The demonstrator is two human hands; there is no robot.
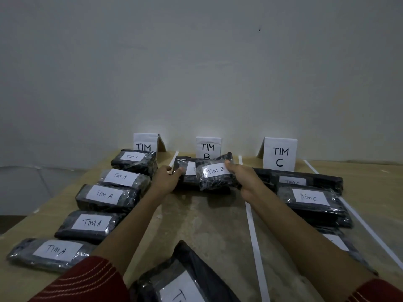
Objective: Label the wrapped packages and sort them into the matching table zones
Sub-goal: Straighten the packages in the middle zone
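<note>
hands (166, 179) (242, 178) gripping packages (214, 176), before TIM B sign (208, 147)

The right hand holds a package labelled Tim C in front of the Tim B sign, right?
No. In the head view, the package in the right hand reads Tim B, not Tim C, in front of the Tim B sign.

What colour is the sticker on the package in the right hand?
White sticker, black writing; head view.

Plain pale wall (196, 62), tan tabletop (196, 214), dim light
</note>
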